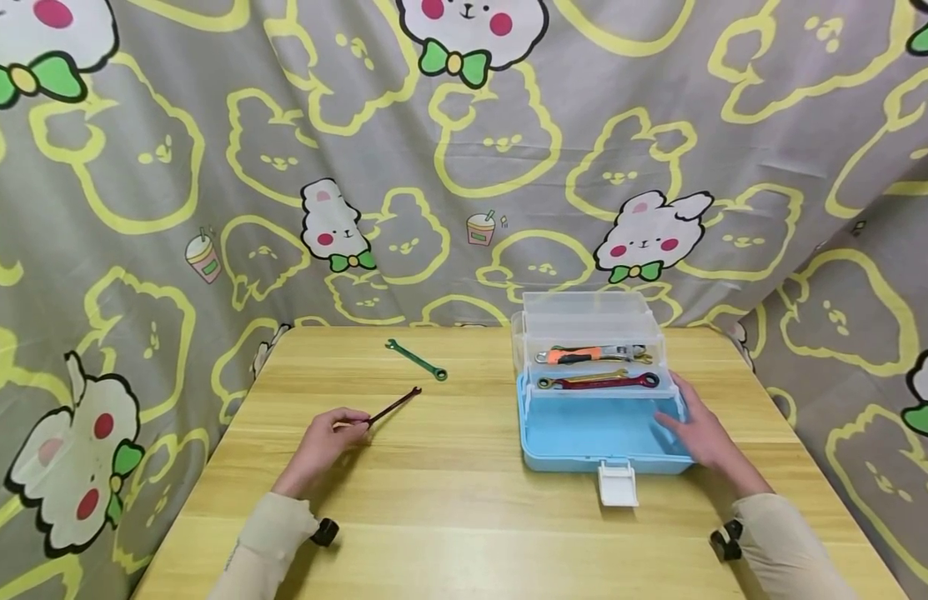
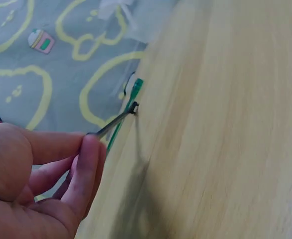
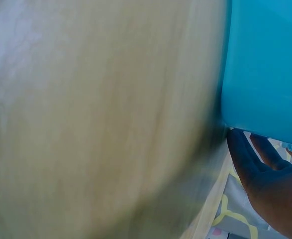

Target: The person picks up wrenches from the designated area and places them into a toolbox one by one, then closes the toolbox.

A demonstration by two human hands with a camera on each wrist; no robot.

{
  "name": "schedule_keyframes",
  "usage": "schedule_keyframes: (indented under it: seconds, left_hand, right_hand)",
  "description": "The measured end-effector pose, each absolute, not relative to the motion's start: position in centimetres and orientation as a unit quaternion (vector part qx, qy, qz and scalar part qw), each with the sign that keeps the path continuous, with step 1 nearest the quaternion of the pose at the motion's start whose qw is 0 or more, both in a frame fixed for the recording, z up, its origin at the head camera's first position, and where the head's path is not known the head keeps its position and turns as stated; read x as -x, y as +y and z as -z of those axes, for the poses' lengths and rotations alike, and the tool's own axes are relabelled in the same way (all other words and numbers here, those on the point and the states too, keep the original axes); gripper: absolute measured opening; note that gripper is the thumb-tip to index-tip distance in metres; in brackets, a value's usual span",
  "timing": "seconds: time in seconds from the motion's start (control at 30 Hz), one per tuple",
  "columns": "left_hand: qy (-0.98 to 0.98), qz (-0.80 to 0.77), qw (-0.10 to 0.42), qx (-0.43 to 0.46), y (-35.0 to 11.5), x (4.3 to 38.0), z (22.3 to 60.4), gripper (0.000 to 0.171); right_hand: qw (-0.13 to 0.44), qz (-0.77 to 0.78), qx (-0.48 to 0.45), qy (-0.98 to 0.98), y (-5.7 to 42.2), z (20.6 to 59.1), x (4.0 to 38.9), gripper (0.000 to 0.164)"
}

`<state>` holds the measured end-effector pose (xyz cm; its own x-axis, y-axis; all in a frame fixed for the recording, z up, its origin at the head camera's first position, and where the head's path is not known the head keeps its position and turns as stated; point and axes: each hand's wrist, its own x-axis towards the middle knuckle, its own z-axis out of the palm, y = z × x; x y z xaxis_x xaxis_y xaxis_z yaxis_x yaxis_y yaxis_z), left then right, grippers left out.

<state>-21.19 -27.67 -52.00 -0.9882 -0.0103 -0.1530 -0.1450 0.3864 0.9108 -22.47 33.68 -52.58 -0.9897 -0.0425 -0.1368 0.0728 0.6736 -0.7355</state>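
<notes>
My left hand pinches a dark red wrench between thumb and fingers over the left half of the table. The wrench's open jaw end points away, up and to the right; the hand hides its other end. Behind it lies a green combination wrench. On the right stands an open light-blue toolbox with clear trays. My right hand holds the toolbox's right wall, thumb over the rim on the inside and fingers outside. In the right wrist view those fingers lie against the blue wall.
The upper tray bears an orange-and-black handled tool among other tools. In the lower tray are a red ratchet wrench and a gold one. A white latch hangs at the box's front. A patterned curtain borders the wooden table.
</notes>
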Motion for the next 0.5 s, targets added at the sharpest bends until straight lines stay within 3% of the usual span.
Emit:
schedule_keyframes:
  seconds: [0.5]
  left_hand:
    - [0.715, -0.688, 0.080, 0.095, -27.68, 21.85, 52.66, 0.046]
  right_hand:
    - [0.064, 0.408, -0.003, 0.911, 33.63, 52.60, 22.45, 0.084]
